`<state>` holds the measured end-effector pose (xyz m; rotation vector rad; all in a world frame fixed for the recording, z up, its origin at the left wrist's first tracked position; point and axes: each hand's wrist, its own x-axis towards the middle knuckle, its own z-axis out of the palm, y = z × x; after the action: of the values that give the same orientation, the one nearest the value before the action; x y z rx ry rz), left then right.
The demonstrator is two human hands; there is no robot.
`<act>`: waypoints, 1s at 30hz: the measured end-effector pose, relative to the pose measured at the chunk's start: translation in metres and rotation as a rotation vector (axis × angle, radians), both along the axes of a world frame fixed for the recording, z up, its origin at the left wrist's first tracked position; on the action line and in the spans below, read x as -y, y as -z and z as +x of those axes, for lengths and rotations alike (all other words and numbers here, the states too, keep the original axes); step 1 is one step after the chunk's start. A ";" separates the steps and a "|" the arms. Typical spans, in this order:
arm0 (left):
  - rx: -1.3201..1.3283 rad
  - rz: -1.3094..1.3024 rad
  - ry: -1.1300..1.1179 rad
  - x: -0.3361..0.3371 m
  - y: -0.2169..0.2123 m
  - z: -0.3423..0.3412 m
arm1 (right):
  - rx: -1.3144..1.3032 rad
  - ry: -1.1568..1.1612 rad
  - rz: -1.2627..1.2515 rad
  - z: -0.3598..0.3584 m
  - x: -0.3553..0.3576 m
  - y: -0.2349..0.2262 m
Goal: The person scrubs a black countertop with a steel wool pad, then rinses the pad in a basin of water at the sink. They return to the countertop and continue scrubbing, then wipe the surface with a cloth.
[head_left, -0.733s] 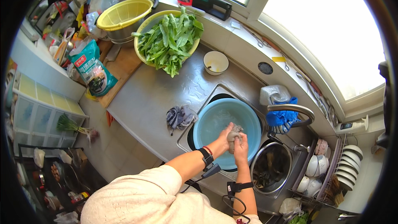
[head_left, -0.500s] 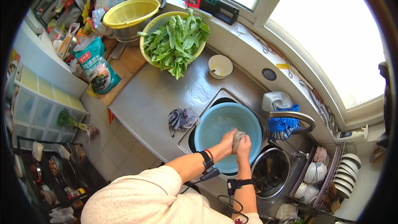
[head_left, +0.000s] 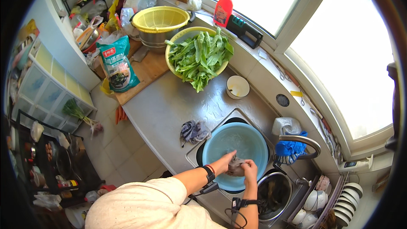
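In the head view, held the grey-brown cloth (head_left: 236,168) in both grips: left hand (head_left: 228,160) on its left and far side, right hand (head_left: 250,170) on its right, each closed on bunched fabric. Had it over the near half of the blue basin (head_left: 208,142), inside the rim; could not tell dipping from hanging just above the water (head_left: 241,138). Made out a longer spread running roughly left to right between the hands, too crumpled for a sure axis. Could call neither hand nearer, with both touching. Found most open room on the far side, over bare water, and little toward the near rim. To the left, came upon the edge of the sink (head_left: 198,154), then a striped rag (head_left: 195,132) on the desk (head_left: 148,116). To the right, met tighter space: a pot (head_left: 291,191) just beside the basin on the near right, the tap (head_left: 307,139) farther right.
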<state>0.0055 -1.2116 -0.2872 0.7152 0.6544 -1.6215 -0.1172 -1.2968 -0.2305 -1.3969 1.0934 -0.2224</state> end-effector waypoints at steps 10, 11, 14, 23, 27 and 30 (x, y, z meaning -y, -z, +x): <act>0.246 -0.227 -0.215 0.001 -0.003 -0.016 | 0.072 -0.060 -0.468 0.035 -0.044 -0.019; 0.219 -0.134 -0.203 0.010 -0.004 -0.011 | 0.045 -0.039 -0.512 0.041 -0.041 -0.022; 0.257 -0.130 -0.242 0.025 -0.007 -0.010 | 0.072 0.020 -0.672 0.048 -0.018 0.000; 0.843 0.046 0.100 0.012 -0.042 -0.007 | -0.072 0.037 -0.612 0.010 0.075 0.072; 0.940 0.406 0.382 -0.004 -0.015 0.022 | -0.171 -0.148 -0.637 -0.007 0.067 0.086; 0.938 0.614 0.442 -0.008 -0.023 0.019 | -0.453 -0.456 -0.626 -0.002 0.041 0.077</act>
<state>0.0250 -1.2035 -0.2638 2.0156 0.2816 -1.2255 -0.1188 -1.3382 -0.3078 -2.2987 1.0720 0.1055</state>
